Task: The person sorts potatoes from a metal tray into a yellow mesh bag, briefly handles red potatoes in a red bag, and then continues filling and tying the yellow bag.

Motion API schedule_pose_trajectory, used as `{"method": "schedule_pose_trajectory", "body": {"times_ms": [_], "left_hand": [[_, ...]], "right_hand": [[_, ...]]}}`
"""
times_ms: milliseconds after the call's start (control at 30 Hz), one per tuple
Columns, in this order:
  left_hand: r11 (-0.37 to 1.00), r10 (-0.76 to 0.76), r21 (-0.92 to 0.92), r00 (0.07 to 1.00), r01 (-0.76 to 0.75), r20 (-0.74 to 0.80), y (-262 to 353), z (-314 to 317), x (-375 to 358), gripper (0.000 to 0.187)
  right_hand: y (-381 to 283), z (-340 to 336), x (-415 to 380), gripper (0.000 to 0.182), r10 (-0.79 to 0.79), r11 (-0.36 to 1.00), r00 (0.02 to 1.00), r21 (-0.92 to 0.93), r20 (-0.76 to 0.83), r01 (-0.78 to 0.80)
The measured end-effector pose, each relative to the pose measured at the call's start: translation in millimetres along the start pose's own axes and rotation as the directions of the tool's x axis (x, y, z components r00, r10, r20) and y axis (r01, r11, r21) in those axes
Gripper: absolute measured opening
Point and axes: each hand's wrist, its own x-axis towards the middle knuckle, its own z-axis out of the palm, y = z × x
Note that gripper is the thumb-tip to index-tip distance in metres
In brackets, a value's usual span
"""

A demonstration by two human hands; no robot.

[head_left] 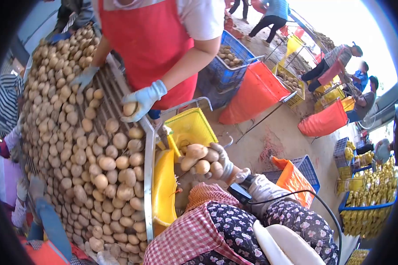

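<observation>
my right hand, in a knit glove, grips four smooth tan potatoes over the yellow mesh crate; left hand out of view.

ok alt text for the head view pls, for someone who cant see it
A gloved hand holds several potatoes over a yellow basket, beside a roller table crowded with potatoes. Across it, a person in a red apron grips one potato in a blue-gloved hand.
</observation>
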Motion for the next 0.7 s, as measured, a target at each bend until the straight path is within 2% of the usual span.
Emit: {"method": "schedule_pose_trajectory", "body": {"times_ms": [67, 100, 133, 200, 267, 333, 367, 400, 467, 500, 533, 567, 600, 633, 667, 700], "left_hand": [[0.994, -0.077, -0.077, 0.995, 0.082, 0.062, 35.9, 48.3, -3.2, 0.061], [0.987, -0.103, -0.113, 0.987, 0.117, 0.122, 47.9, 70.9, -4.2, 0.061], [0.977, -0.130, -0.142, 0.974, 0.157, 0.185, 58.5, 91.0, -5.8, 0.061], [0.955, -0.167, -0.180, 0.929, 0.236, 0.331, 77.5, 128.7, -7.3, 0.061], [0.931, -0.211, -0.176, 0.867, 0.319, 0.451, 89.5, 168.5, -8.5, 0.062], [0.904, -0.264, -0.147, 0.792, 0.403, 0.551, 97.6, 214.4, -17.6, 0.062], [0.884, -0.293, -0.126, 0.743, 0.450, 0.602, 99.6, 232.2, -22.0, 0.063], [0.867, -0.309, -0.111, 0.699, 0.486, 0.645, 103.0, 249.4, -24.2, 0.063], [0.840, -0.323, -0.074, 0.605, 0.538, 0.728, 110.8, 276.2, -22.5, 0.064], [0.824, -0.330, -0.054, 0.554, 0.565, 0.765, 113.8, 291.4, -20.8, 0.064], [0.819, -0.300, -0.066, 0.524, 0.570, 0.797, 117.8, 306.5, -18.4, 0.065], [0.814, -0.276, -0.075, 0.497, 0.576, 0.823, 122.9, 320.6, -15.9, 0.066], [0.815, -0.185, -0.161, 0.513, 0.556, 0.838, 131.9, 347.4, -18.0, 0.063], [0.847, -0.132, -0.162, 0.495, 0.506, 0.859, 127.9, 365.3, -11.8, 0.065], [0.944, -0.072, -0.088, 0.459, 0.318, 0.885, 139.5, 390.3, -9.0, 0.068], [0.901, -0.069, -0.111, 0.391, 0.419, 0.918, 164.2, 421.6, -19.4, 0.069]], "right_hand": [[-43.9, -38.5, -15.5, 0.061, -0.055, 0.997, 0.984, 0.071, 0.169, 0.044], [-56.9, -13.0, -23.1, 0.043, -0.161, 0.939, 0.959, 0.335, 0.234, 0.076], [-75.7, -52.0, -24.8, 0.041, -0.248, 0.873, 0.945, 0.472, 0.214, 0.122], [-119.1, -47.0, -46.0, 0.062, -0.460, 0.812, 0.884, 0.361, -0.089, 0.459], [-183.2, -67.4, -61.0, 0.057, -0.615, 0.771, 0.786, 0.158, -0.069, 0.617], [-256.3, -70.2, -67.8, 0.054, -0.688, 0.707, 0.721, 0.306, 0.087, 0.638], [-290.4, -61.8, -68.9, 0.054, -0.786, 0.563, 0.608, 0.277, -0.111, 0.779], [-320.7, -52.8, -67.5, 0.054, -0.839, 0.406, 0.454, 0.212, -0.298, 0.889], [-362.9, -54.5, -58.6, 0.056, -0.751, 0.326, 0.244, -0.023, -0.614, 0.945], [-370.4, -63.3, -52.5, 0.058, -0.794, 0.459, 0.282, -0.226, -0.539, 0.859], [-343.1, -19.6, -36.8, 0.055, -0.516, 0.614, 0.274, -0.128, -0.811, 0.779], [-319.9, -34.3, -27.1, 0.056, -0.592, 0.724, 0.420, -0.225, -0.688, 0.652], [-287.4, -38.3, -23.6, 0.051, -0.640, 0.760, 0.676, -0.431, -0.366, 0.487], [-245.6, -17.6, -19.4, 0.055, -0.533, 0.748, 0.804, -0.591, -0.264, 0.302], [-205.7, 7.9, -17.8, 0.054, -0.253, 0.878, 0.930, -0.466, -0.266, 0.105], [-171.0, 22.3, -15.6, 0.054, -0.233, 0.881, 0.934, -0.465, -0.270, 0.085]]}}
